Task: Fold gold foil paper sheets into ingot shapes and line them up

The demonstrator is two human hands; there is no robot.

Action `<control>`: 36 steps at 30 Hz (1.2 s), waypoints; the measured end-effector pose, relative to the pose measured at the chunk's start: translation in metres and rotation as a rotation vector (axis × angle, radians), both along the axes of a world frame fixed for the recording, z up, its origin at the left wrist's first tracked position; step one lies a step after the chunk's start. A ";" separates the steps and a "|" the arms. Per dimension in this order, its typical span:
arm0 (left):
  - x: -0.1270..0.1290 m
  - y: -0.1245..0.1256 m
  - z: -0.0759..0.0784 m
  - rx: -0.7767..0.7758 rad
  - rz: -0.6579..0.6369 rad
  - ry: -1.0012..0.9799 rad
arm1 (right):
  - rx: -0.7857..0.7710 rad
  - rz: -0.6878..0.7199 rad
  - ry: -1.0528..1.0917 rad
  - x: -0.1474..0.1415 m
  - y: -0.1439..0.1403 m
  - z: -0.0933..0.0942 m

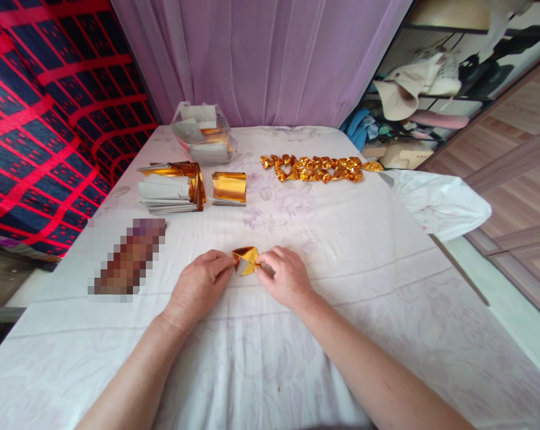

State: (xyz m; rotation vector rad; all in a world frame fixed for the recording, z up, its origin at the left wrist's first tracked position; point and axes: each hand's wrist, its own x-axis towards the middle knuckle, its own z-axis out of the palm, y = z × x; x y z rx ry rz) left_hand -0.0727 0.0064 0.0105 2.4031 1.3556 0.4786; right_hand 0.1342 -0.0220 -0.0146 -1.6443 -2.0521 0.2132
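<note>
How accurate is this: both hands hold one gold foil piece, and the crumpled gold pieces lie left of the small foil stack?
One slip: in the head view the crumpled gold pieces lie right of the small foil stack. The left hand and right hand do hold one gold foil piece.

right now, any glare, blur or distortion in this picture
In the head view: bright glints on the twisted shiny gold foil pieces, sheen on the folded gold paper piece; reddish-brown pixel blocks mask something at left; brown wood-grain panels lean at right, likely wide-angle distortion.
</note>
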 end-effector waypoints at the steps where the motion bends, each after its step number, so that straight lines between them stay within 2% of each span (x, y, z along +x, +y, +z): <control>1: 0.000 0.000 -0.001 0.004 -0.010 0.006 | 0.001 -0.009 -0.010 -0.001 0.000 0.000; 11: 0.000 0.002 -0.002 -0.020 -0.017 0.022 | -0.071 -0.148 -0.131 -0.019 -0.002 0.011; 23: 0.002 0.002 -0.001 -0.007 -0.059 0.113 | -0.112 -0.149 -0.192 -0.024 0.001 0.019; 31: 0.001 0.001 -0.002 0.057 -0.114 0.116 | 0.019 0.066 -0.105 -0.001 -0.002 0.008; 36: 0.002 0.003 -0.004 0.121 -0.155 0.099 | 0.077 0.175 -0.138 0.001 -0.005 0.008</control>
